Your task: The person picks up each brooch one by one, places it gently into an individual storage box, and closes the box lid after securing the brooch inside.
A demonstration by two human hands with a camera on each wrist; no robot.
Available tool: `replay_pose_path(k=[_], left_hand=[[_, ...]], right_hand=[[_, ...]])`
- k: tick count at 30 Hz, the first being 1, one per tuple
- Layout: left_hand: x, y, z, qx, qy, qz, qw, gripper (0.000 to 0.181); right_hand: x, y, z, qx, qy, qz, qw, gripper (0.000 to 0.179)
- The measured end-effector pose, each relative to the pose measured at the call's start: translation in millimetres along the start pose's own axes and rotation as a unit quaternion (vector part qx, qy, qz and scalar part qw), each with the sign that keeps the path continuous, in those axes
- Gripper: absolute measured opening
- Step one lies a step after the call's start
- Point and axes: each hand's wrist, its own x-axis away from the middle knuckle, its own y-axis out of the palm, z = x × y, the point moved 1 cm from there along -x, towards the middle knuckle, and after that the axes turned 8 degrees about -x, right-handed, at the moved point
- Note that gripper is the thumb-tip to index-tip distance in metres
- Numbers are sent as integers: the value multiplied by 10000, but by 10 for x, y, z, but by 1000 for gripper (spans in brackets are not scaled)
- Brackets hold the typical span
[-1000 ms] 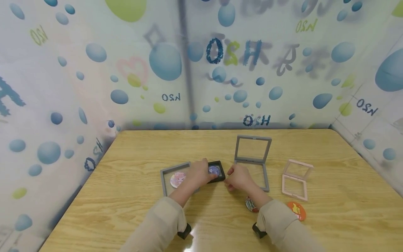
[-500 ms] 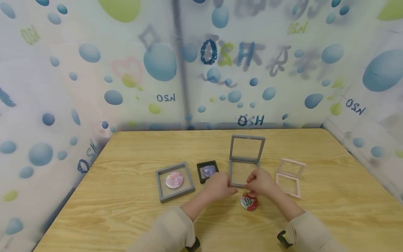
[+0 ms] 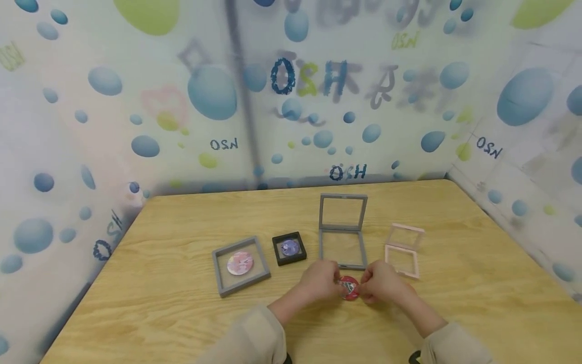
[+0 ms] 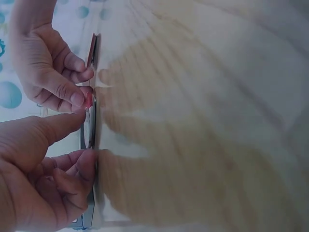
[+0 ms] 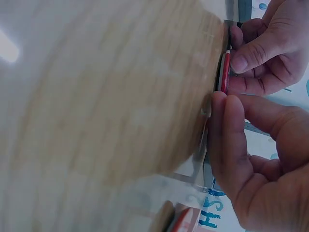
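A round red badge (image 3: 349, 288) with a dark and white picture lies between my two hands, in front of an open grey display frame (image 3: 343, 266). My left hand (image 3: 322, 280) pinches its left edge, and my right hand (image 3: 383, 283) has thumb and fingers on its right edge. From the right wrist view the badge (image 5: 225, 72) appears edge-on, low over the wood, with the left thumb (image 5: 240, 63) against its far end. The grey frame's lid stands raised behind its flat base, and clear film fills both halves.
A closed grey frame (image 3: 245, 287) at left holds a pink badge (image 3: 240, 263). Beside it a small black frame (image 3: 291, 261) holds a purple badge (image 3: 289, 247). An open pink frame (image 3: 406, 274) stands right of the hands. Behind the wooden table (image 3: 191, 217) rises a patterned wall.
My left hand has left the black frame and come right; my right hand passed the open grey frame's front edge. Both have come together on the red badge. The head view has shifted right.
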Motion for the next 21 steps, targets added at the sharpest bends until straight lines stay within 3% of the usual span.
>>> replay_pose_path(k=[12,17,21], left_hand=[[33,-9,4,86,-3,99,9999,25],[19,-7,-9,624,-149,107,9979,19],[-4,27,-68,1349,-223,230,9903,16]], right_hand=[[6,98,-15,-159,341,128,9992,14],[20,89,-19,-308,293,78,9991,13],[5,86,-1,-596,208,60,9980,10]])
